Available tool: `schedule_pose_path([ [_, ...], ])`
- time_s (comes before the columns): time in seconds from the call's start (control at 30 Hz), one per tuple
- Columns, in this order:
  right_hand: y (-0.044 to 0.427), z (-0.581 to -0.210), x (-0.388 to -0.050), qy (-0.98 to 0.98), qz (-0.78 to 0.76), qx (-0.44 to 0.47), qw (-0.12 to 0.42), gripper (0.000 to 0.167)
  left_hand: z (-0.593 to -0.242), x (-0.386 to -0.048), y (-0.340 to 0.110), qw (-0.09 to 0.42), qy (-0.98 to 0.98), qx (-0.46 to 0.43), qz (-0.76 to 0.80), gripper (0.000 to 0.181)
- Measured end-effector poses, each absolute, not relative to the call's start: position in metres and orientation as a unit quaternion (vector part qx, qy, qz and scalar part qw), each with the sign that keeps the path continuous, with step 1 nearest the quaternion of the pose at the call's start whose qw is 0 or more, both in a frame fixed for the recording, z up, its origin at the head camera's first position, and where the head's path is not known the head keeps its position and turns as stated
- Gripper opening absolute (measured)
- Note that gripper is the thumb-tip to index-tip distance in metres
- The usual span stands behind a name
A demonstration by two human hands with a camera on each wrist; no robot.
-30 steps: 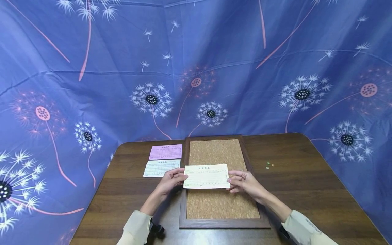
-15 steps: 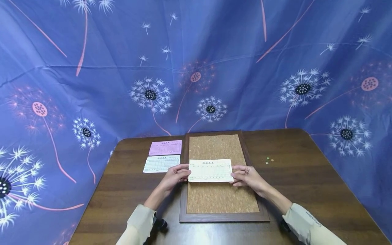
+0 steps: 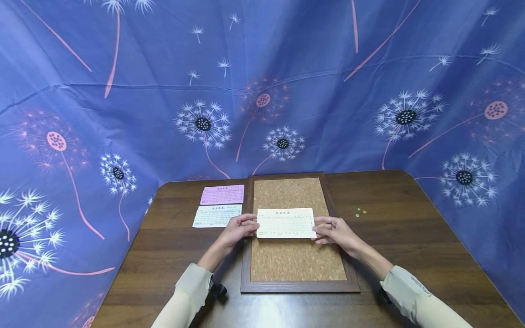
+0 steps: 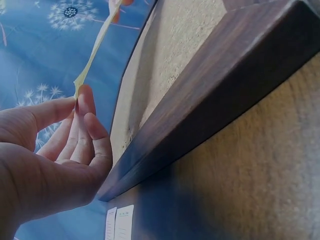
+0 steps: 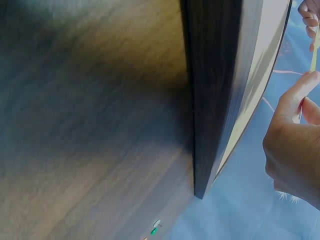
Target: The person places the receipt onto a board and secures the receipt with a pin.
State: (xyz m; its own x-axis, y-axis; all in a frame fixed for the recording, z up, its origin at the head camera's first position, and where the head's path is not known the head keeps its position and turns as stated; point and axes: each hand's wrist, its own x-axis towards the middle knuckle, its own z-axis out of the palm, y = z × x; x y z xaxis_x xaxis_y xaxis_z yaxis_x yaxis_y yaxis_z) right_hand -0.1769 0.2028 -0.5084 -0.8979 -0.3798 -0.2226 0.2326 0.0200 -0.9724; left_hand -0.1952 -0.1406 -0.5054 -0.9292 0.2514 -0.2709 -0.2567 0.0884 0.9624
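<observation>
A pale yellow printed slip (image 3: 285,223) is held up over a framed cork board (image 3: 298,264). My left hand (image 3: 238,230) pinches its left edge, and my right hand (image 3: 336,234) pinches its right edge. Seen from the left wrist, the slip (image 4: 95,52) is nearly edge-on, raised off the cork, with its end between thumb and fingers of the left hand (image 4: 65,150). In the right wrist view the right hand (image 5: 297,135) grips the other end of the slip (image 5: 314,55).
Left of the board lie a pink slip (image 3: 222,195) and a light blue slip (image 3: 217,216) on the wooden table (image 3: 164,255). Several small round pieces, among them a green one (image 3: 358,209), lie to its right. A patterned blue cloth (image 3: 328,114) hangs behind the table.
Both hands have moved the yellow slip slightly right across the front of the board, still held at its two ends. The head view has shifted a little.
</observation>
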Motion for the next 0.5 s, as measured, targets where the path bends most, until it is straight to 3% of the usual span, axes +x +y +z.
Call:
schedule_pose_path([
  [0.5, 0.206, -0.511, -0.192, 0.686, -0.695, -0.041, 0.213, 0.057, -0.506, -0.212, -0.132, 0.169, 0.725, -0.010, 0.668, 0.043],
])
